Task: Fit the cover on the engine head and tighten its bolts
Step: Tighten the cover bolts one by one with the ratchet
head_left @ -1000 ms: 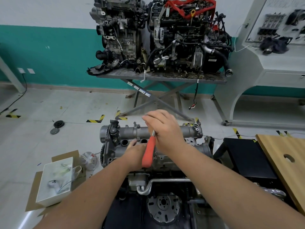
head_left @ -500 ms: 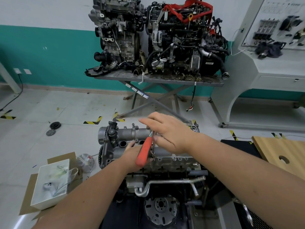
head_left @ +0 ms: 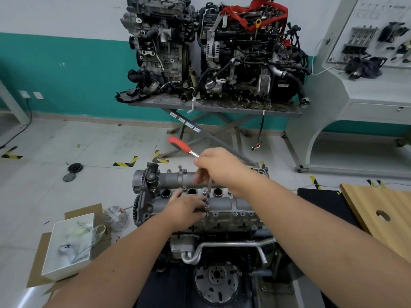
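Note:
A grey metal cover [head_left: 224,204] lies on the engine head [head_left: 240,221] in front of me, with three round plug holes along its middle. My right hand [head_left: 219,168] grips the head of a ratchet wrench [head_left: 180,146] whose red handle points up and to the far left. Its thin extension bar [head_left: 208,195] runs down to a bolt on the cover's near edge. My left hand [head_left: 185,206] rests on the cover and touches the bar's lower end by that bolt. Other bolts [head_left: 234,213] stand along the cover's edges.
A white box [head_left: 69,243] on cardboard and a crumpled plastic bag [head_left: 115,215] lie on the floor to the left. A wooden board [head_left: 384,218] over a black stand is at the right. Two engines on a grey scissor table [head_left: 213,106] stand behind.
The red handle swung from pointing down towards me, near my left hand, round to the far left above the engine. My right hand stayed at the wrench head; my left stayed on the cover.

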A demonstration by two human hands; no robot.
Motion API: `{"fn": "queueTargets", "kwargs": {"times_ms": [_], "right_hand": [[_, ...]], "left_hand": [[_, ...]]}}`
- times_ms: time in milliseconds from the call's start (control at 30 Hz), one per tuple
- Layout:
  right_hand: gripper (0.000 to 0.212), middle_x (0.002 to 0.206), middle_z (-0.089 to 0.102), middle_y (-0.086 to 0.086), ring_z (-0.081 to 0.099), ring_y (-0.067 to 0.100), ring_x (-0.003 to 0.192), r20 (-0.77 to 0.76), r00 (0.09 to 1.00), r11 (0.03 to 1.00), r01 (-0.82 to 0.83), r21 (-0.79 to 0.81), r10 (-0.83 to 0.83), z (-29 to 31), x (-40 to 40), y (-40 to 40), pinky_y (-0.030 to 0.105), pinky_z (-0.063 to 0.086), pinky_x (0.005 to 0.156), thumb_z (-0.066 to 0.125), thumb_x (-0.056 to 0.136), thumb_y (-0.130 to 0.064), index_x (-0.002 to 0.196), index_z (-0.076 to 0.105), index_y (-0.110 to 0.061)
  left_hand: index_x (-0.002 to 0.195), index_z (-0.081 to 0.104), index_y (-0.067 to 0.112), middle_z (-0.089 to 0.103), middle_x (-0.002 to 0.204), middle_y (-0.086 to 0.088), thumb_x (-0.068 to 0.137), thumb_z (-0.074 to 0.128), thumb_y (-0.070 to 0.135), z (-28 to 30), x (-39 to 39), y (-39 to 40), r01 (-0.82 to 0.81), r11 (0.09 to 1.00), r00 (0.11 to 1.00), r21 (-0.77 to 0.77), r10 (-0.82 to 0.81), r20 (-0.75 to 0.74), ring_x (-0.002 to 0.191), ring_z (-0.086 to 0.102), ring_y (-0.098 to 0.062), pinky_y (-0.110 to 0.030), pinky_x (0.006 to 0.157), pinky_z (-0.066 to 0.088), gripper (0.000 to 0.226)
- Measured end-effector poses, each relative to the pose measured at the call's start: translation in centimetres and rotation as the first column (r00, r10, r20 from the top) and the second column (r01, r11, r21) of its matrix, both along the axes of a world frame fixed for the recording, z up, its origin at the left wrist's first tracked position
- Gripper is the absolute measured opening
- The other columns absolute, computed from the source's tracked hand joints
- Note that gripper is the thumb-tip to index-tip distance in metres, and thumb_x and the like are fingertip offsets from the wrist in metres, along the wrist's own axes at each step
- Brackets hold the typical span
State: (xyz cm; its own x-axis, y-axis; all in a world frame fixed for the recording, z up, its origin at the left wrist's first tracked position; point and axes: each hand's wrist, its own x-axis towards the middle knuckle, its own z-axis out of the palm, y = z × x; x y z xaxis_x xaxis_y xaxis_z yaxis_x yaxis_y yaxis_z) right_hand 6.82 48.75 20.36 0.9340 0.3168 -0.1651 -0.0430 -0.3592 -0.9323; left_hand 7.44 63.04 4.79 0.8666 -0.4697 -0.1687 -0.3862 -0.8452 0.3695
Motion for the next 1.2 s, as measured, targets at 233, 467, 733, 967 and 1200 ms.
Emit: {"fn": "queueTargets", "kwargs": {"times_ms": [233,467,733,967,1200], "right_hand": [[0.021,0.083,0.071,-0.004,0.065,0.016,0.083,-0.253,0.927,0.620,0.374,0.690,-0.278,-3.9,-0.7,2.0,0.027,0.051,0.064,0.057,0.099,-0.021,0.079,0.058,-0.026],[0.021,0.113,0.071,0.007,0.064,0.029,0.100,0.944,0.328,0.955,0.272,-0.119,0.024,-6.2,0.1,0.5,0.043,0.054,0.082,0.060,0.096,-0.017,0.104,0.075,-0.004],[0.021,0.096,0.063,0.013,0.059,0.036,0.079,0.778,0.417,0.800,0.170,-0.576,0.471,-3.6,0.2,-1.8,0.044,0.048,0.062,0.056,0.093,-0.017,0.103,0.067,-0.003],[0.071,0.129,0.051,0.013,0.055,0.030,0.102,0.500,0.399,0.563,-0.049,-0.825,0.768,-0.6,1.1,-4.3,0.046,0.049,0.082,0.019,0.097,-0.054,0.151,0.035,-0.011],[0.085,0.148,0.036,0.009,0.053,0.027,0.113,0.425,0.347,0.474,-0.067,-0.878,0.836,-0.2,1.8,-4.7,0.042,0.048,0.086,-0.005,0.091,-0.071,0.159,0.004,-0.021]], "left_hand": [[0.114,0.068,0.033,0.057,0.125,0.025,0.097,0.054,0.039,-0.2,-0.1,0.1,-0.002,1.000,0.999,-0.027,0.003,0.053,0.128,0.045,-0.001,-0.044,0.120,-0.001,0.022],[0.120,0.068,0.019,0.067,0.122,0.004,0.097,0.060,0.033,-0.1,-0.4,0.3,-0.044,0.996,0.993,-0.072,0.051,0.104,0.127,0.051,-0.014,-0.040,0.122,0.006,0.028],[0.123,0.065,0.018,0.061,0.133,-0.001,0.097,0.062,0.029,0.1,-0.2,0.4,0.026,0.997,0.997,-0.069,-0.021,0.074,0.129,0.050,-0.024,-0.045,0.115,0.029,0.028],[0.133,0.055,0.026,0.057,0.135,0.014,0.099,0.051,0.044,-0.2,0.0,0.3,0.034,0.991,0.988,0.127,-0.052,0.143,0.135,0.044,-0.011,-0.038,0.120,0.012,0.038],[0.132,0.056,0.025,0.058,0.135,0.013,0.100,0.049,0.045,0.2,0.0,0.2,0.052,0.989,0.985,0.139,-0.074,0.155,0.136,0.043,-0.010,-0.041,0.121,0.014,0.038]]}}
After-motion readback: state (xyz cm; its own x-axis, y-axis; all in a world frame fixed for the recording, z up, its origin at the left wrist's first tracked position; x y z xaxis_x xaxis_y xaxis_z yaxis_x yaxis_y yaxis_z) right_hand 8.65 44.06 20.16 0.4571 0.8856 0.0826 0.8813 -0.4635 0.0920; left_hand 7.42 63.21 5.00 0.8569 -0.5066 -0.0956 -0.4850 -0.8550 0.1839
